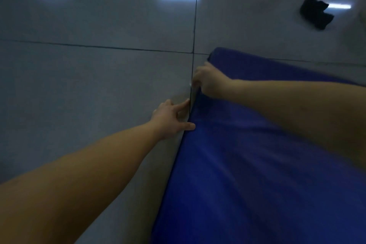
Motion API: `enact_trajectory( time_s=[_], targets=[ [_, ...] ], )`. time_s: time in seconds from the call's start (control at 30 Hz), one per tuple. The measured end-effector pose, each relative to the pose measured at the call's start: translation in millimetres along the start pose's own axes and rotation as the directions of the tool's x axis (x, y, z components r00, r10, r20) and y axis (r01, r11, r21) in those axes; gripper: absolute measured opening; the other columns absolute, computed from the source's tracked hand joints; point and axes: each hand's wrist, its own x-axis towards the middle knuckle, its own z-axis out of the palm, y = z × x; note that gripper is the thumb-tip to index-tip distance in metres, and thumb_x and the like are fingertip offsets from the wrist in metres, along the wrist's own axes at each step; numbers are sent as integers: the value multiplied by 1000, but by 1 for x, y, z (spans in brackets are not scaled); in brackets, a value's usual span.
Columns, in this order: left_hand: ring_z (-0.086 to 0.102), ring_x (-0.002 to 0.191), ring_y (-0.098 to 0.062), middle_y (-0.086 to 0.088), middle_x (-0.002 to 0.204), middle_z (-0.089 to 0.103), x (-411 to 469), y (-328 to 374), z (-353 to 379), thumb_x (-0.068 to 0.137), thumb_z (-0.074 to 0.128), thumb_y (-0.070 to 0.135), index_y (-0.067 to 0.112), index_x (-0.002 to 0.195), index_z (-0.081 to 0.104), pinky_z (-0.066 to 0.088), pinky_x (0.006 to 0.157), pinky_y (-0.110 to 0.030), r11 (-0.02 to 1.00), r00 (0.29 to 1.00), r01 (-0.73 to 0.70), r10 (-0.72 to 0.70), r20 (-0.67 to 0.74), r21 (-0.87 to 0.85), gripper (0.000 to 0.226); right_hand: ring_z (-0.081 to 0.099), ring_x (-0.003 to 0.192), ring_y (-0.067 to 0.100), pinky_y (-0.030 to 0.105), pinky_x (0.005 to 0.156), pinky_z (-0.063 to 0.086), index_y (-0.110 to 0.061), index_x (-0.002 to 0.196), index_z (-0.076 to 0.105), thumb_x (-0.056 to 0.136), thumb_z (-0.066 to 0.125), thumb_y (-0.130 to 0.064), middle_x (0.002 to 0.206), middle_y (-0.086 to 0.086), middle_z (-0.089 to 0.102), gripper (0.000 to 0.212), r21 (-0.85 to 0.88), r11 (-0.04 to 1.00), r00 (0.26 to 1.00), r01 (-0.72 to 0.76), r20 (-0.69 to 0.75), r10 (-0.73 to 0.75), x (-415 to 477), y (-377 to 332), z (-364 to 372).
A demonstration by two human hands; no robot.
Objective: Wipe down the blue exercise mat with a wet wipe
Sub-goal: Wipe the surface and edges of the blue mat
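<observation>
Left hand (170, 119) and right hand (208, 82) meet the left edge of the blue mat (247, 164).
The left is released, index straight, thumb touching the edge; the right, farther along, clasps that edge. The mat lies on the tiled floor (89, 77).

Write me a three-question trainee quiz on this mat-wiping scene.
1. True or false: the left hand, fingers straight, touches the edge of the blue exercise mat.
2. Where does the black object lie? A: on the mat. B: on the tiled floor. C: under a forearm.
3. Fill in: the hand further from the camera along the mat's edge is the ___ hand.
Key: 1 true; 2 B; 3 right.
</observation>
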Motion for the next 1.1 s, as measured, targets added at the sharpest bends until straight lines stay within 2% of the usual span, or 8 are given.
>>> enact_trajectory(
  time_s=[0.1, 0.23, 0.43, 0.6, 0.7, 0.9, 1.03, 1.1],
  targets=[
    [47, 115, -24, 0, 112, 42, 0, 0, -2, 74, 69, 74, 51, 153, 23, 44, 103, -43, 1000, 1000, 1, -1, -8, 6, 94, 49, 97, 22, 33, 89, 44, -22, 103, 74, 92, 53, 4, 101, -4, 64, 36, 55, 996, 997, 76, -12, -75, -5, 10, -1],
    [48, 115, -25, -1, 115, 43, 0, 0, -2, 74, 70, 73, 51, 153, 23, 45, 104, -44, 1000, 1000, 5, -5, -4, -18, 95, 44, 106, 25, 28, 83, 32, -15, 105, 75, 95, 52, 4, 108, 0, 67, 31, 99, 985, 973, -140, -169, 155, -1, 15, -12],
    [47, 117, -29, -3, 120, 43, 1, 0, -1, 74, 73, 70, 55, 150, 26, 44, 105, -48, 999, 1000, 5, -5, 15, -42, 91, 40, 94, 13, 29, 78, 44, -20, 93, 72, 91, 54, 6, 94, -4, 67, 32, 240, 964, 991, 116, 38, -128, -43, -31, 6],
    [48, 117, -29, -1, 120, 41, 4, -4, -1, 68, 74, 74, 57, 149, 25, 45, 106, -48, 994, 1000, 27, -26, 12, -103, 96, 45, 105, 22, 29, 83, 41, -16, 102, 71, 96, 51, 1, 104, 1, 67, 27, 113, 992, 995, -55, -77, 64, -25, -26, -9],
    [48, 116, -30, -1, 118, 41, 3, -2, -1, 70, 74, 71, 57, 148, 27, 45, 105, -50, 996, 1000, 17, -15, 21, -83, 92, 42, 99, 20, 32, 83, 43, -19, 97, 70, 96, 51, -1, 100, -2, 67, 26, 117, 993, 999, -22, -44, 28, -37, -45, -4],
    [47, 119, -31, -2, 125, 43, -7, 9, -3, 69, 79, 63, 48, 139, 45, 45, 105, -53, 995, 998, 52, -50, 26, -85, 79, 39, 94, 16, 36, 84, 46, -18, 105, 73, 94, 64, -10, 94, -6, 63, 16, 269, 963, 997, -26, -69, 46, -69, -71, 14],
    [55, 117, -24, 1, 126, 55, -15, 3, -7, 58, 82, 62, 43, 136, 49, 48, 103, -46, 984, 999, 17, -9, 46, -179, 87, 36, 94, 16, 30, 77, 35, -23, 100, 69, 93, 66, -16, 100, -3, 66, 10, 244, 969, 999, -28, -25, 35, -76, -90, 9],
    [59, 119, -24, -2, 129, 60, -30, -2, -11, 72, 80, 41, 25, 148, 45, 49, 100, -36, 964, 1000, 12, -4, 29, -264, 85, 38, 96, 18, 32, 78, 38, -24, 91, 64, 95, 58, -9, 98, -3, 66, 16, 233, 972, 1000, -29, 8, 28, -79, -98, 7]
  ],
)
